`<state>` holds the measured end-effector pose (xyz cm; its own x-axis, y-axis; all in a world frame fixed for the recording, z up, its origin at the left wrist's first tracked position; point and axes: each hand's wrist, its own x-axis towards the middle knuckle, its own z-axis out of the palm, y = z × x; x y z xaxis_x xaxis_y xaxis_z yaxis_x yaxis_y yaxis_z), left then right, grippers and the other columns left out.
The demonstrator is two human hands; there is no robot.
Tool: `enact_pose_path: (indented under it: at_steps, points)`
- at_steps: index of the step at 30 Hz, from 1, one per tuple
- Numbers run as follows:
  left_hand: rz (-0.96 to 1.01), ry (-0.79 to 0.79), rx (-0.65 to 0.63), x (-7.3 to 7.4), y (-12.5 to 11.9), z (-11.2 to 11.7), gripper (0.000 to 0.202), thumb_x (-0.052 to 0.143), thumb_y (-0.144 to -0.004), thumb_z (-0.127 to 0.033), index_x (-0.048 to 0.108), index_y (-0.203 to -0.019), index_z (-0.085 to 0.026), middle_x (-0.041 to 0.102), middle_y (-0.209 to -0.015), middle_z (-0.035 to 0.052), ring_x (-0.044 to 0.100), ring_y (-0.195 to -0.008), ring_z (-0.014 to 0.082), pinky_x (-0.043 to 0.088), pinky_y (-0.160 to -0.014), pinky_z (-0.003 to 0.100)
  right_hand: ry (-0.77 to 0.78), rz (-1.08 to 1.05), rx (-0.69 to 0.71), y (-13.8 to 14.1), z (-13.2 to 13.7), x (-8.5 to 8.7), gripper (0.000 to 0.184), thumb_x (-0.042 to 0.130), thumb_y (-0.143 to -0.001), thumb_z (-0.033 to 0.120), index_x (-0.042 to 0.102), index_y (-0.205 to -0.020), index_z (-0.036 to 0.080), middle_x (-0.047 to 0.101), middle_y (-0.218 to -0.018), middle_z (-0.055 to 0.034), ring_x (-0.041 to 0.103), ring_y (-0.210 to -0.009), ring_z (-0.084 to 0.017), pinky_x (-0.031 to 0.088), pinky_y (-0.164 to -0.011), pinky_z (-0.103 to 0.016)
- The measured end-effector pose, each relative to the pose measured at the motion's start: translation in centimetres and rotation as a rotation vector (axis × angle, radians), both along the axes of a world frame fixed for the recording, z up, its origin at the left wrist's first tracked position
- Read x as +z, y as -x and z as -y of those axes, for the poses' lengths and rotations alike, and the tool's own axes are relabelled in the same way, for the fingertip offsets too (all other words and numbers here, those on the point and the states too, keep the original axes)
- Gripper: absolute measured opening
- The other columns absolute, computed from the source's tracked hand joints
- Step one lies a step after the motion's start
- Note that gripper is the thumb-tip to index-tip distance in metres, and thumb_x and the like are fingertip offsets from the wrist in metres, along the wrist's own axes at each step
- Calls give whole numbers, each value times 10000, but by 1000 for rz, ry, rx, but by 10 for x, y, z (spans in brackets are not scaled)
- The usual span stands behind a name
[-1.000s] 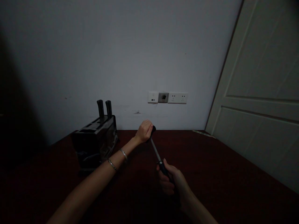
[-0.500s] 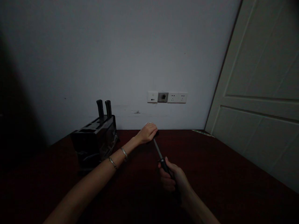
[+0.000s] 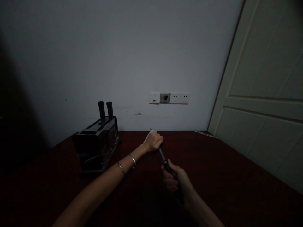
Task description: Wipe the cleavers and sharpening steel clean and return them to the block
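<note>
My right hand (image 3: 175, 179) is closed round the black handle (image 3: 168, 167) of a sharpening steel (image 3: 162, 154), a thin grey rod pointing forward and slightly left. Farther along the rod, my left hand (image 3: 153, 141) is wrapped round it with a white cloth or tissue (image 3: 148, 136), of which only an edge shows. The rod's tip (image 3: 151, 129) sticks out beyond my left hand. Two bracelets (image 3: 133, 160) circle my left wrist. Most of the cloth and the rod's middle are hidden by my fingers.
On the left of the dark red table (image 3: 201, 164) stands a black knife block (image 3: 97, 142) with two black-handled tools (image 3: 109, 109) upright in it. A pale wall with sockets (image 3: 179, 98) rises behind. A white panelled door (image 3: 265, 94) leans in on the right.
My left hand has slid along the rod toward the handle, nearer to me and slightly right. The rod's tip now shows beyond it. My right hand has barely moved.
</note>
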<state>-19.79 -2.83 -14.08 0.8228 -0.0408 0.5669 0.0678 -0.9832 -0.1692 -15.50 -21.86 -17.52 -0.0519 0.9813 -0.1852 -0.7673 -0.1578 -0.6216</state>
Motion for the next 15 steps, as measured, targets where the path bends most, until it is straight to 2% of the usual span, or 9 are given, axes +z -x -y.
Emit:
enact_pose_path:
  at_steps: [5, 10, 15]
  points:
    - [-31, -37, -8, 0, 2, 12, 338, 308, -852, -232, 477, -567, -169, 571, -585, 50, 486, -561, 149, 302, -627, 305, 2, 18, -22, 0, 1, 1, 374, 730, -593, 442, 560, -686, 121, 400, -355, 93, 250, -257, 13, 104, -280, -126]
    - [-98, -105, -11, 7, 9, 23, 304, 344, -840, -241, 507, -595, -164, 599, -587, 40, 517, -546, 145, 299, -601, 304, -4, 81, -11, 0, -1, 0, 406, 722, -579, 486, 557, -685, 130, 408, -345, 94, 236, -243, 6, 110, -265, -134]
    - [-156, -150, -9, 12, 15, 35, 312, 346, -842, -261, 519, -603, -157, 611, -591, 37, 547, -551, 149, 285, -571, 301, -9, 136, -52, 3, 0, 2, 470, 753, -498, 517, 555, -679, 131, 408, -344, 97, 240, -243, 4, 135, -256, -136]
